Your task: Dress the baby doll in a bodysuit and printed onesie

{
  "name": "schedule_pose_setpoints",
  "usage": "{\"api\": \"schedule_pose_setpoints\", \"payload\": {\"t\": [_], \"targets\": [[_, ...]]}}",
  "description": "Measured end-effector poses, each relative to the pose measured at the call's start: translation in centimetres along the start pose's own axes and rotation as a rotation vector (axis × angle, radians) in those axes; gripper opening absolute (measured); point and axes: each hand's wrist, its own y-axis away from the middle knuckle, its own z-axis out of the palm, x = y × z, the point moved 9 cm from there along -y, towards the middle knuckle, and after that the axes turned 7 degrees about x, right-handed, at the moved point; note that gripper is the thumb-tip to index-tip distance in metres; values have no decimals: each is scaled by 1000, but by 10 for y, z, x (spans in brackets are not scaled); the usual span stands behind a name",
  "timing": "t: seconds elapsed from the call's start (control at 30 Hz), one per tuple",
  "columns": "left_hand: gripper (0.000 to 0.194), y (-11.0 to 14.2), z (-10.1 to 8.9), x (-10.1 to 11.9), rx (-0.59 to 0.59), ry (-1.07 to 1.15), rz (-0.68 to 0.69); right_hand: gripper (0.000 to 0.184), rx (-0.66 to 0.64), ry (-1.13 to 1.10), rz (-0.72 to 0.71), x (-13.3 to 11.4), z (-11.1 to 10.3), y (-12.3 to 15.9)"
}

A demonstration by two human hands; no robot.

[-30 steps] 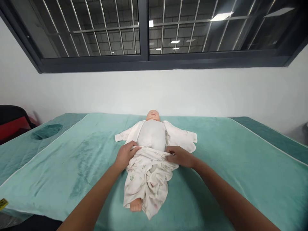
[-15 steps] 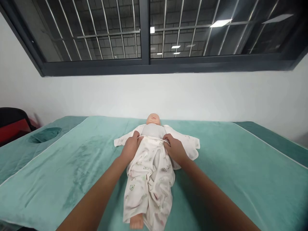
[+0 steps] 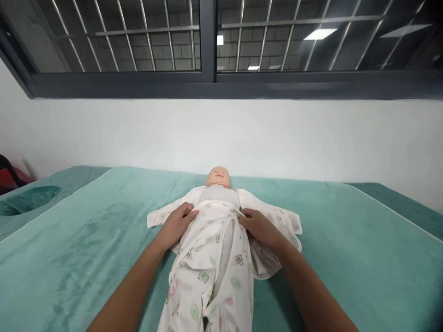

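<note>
A baby doll (image 3: 218, 177) lies on its back, head towards the wall, with its grey-white torso showing. White printed baby trousers (image 3: 204, 276) cover its lower body up to the waist, and a grey slit shows down their front. My left hand (image 3: 178, 224) is closed at the left side of the waistband, thumb over the cloth. At the right side, my right hand (image 3: 260, 225) pinches the waistband, its edge lifted slightly. A white baby top (image 3: 272, 213) lies spread open under the doll, sleeves out to both sides.
A green padded bed (image 3: 342, 258) bears the doll, with a round face hole (image 3: 29, 199) at its left end. Behind it rises a white wall (image 3: 221, 136) with a dark-framed barred window (image 3: 207, 85). Something red and black (image 3: 8, 175) stands at the far left.
The view has come closer to the doll, and the trouser legs run out of the bottom edge. The waistband lies flatter against the torso; both hands stay at its sides.
</note>
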Motion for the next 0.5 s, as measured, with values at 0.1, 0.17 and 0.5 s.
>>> {"api": "schedule_pose_setpoints", "payload": {"t": [0.1, 0.17, 0.5], "targets": [[37, 6, -1, 3, -154, -1, -33, 11, -134, -75, 20, 4, 5, 4], [38, 10, -2, 4, -244, 2, -63, 12, -169, -132, 37, 3, 6, 8], [41, 26, 5, -2, -437, 111, -213, 23, -265, -356, 222, 7, 23, 29]]}}
